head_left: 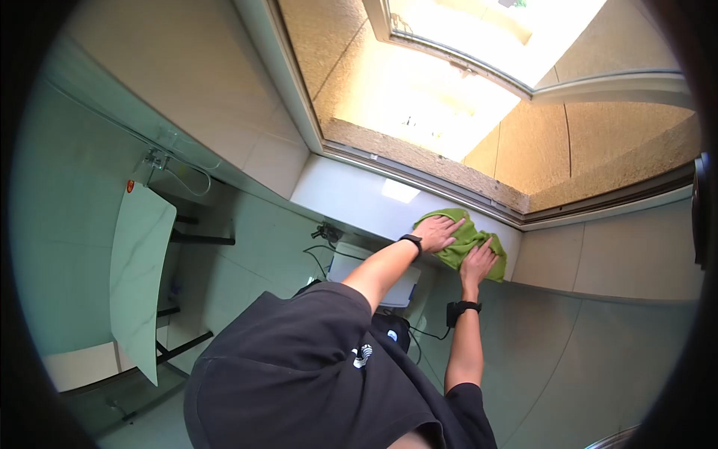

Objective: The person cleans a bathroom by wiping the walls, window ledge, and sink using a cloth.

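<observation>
A green cloth [465,243], bunched into folds, lies on the white window sill [351,196] and hangs slightly over its front edge. My left hand [437,233] rests on the cloth's left part, palm down, with fingers stretched out. On the right part of the cloth, my right hand [479,261] presses down with its fingers extended and a little apart. A black band [412,241] circles my left wrist. Around my right wrist is a black strap with a small box [458,310], from which a cable runs down.
Above the sill, the window [449,56] has a sash swung outward. Below stands a white storage box [355,262] among dark cables. To the left is a marble-look table [138,277] with black legs. A dark object [701,209] is on the right wall.
</observation>
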`<state>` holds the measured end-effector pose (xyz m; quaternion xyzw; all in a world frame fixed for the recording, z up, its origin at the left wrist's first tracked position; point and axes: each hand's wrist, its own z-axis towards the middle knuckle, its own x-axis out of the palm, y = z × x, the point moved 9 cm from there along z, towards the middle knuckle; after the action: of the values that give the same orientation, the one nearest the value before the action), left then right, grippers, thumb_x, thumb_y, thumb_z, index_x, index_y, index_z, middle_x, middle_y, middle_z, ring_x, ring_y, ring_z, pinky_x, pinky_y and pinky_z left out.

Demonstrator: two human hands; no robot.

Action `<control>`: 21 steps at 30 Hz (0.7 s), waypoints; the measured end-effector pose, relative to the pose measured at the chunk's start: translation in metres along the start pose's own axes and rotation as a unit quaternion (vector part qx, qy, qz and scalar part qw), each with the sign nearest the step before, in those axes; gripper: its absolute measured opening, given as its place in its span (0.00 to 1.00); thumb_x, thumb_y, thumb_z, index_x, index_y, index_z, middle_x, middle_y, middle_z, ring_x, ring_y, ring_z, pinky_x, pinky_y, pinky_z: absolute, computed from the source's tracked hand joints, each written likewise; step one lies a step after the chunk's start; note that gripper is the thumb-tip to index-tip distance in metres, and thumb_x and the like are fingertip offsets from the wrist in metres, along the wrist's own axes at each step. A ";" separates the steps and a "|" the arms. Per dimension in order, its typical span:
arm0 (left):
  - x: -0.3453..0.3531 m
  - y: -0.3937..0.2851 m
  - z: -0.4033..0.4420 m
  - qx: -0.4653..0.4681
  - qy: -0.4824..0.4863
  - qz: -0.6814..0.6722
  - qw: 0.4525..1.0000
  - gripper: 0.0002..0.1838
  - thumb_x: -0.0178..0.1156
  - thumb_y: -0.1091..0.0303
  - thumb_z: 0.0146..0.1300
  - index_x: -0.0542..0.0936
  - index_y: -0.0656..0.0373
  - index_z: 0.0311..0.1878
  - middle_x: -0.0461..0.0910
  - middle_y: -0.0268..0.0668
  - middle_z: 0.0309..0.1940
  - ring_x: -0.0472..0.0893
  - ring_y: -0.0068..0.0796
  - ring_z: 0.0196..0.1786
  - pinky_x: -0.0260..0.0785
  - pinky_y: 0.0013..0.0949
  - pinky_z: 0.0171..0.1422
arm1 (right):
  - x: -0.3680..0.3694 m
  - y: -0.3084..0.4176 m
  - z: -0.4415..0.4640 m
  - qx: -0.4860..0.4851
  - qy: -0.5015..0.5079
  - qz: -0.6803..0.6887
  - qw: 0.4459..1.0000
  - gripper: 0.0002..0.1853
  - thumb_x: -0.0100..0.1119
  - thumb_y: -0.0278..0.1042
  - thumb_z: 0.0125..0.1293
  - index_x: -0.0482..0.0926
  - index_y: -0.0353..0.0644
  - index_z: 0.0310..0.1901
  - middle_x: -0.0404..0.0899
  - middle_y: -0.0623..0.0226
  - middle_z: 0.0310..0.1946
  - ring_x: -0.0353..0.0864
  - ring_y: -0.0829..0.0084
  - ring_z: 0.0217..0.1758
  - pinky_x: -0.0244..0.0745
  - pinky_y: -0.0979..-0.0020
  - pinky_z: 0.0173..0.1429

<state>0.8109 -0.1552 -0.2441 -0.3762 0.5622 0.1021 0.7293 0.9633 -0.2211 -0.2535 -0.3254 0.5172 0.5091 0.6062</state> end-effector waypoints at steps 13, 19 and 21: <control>-0.107 0.223 -0.214 -0.297 -0.004 0.024 0.955 0.40 0.49 0.49 0.75 0.48 0.58 0.82 0.72 0.53 0.67 0.72 0.49 0.68 0.63 0.47 0.73 | 0.024 0.332 -0.006 -0.267 0.095 0.141 0.949 0.36 0.53 0.42 0.70 0.59 0.37 0.76 0.79 0.48 0.56 0.72 0.49 0.68 0.49 0.46 0.82; -0.129 0.244 -0.280 -0.272 -0.166 0.136 0.938 0.39 0.54 0.57 0.71 0.54 0.66 0.79 0.62 0.51 0.76 0.69 0.51 0.71 0.62 0.51 0.73 | 0.023 0.435 -0.051 -0.388 0.085 0.188 0.898 0.32 0.52 0.36 0.69 0.65 0.36 0.73 0.79 0.52 0.50 0.74 0.53 0.62 0.55 0.49 0.79; -0.124 0.235 -0.280 -0.290 -0.167 0.169 0.927 0.39 0.55 0.59 0.69 0.55 0.68 0.78 0.58 0.50 0.78 0.65 0.52 0.73 0.60 0.51 0.74 | 0.016 0.425 -0.049 -0.390 0.081 0.212 0.892 0.31 0.53 0.38 0.68 0.67 0.38 0.72 0.79 0.55 0.49 0.74 0.55 0.62 0.57 0.52 0.79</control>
<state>0.4255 -0.1437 -0.2585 -0.4485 0.4330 0.4437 0.6438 0.5424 -0.1464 -0.2252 -0.4583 0.3808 0.7585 0.2641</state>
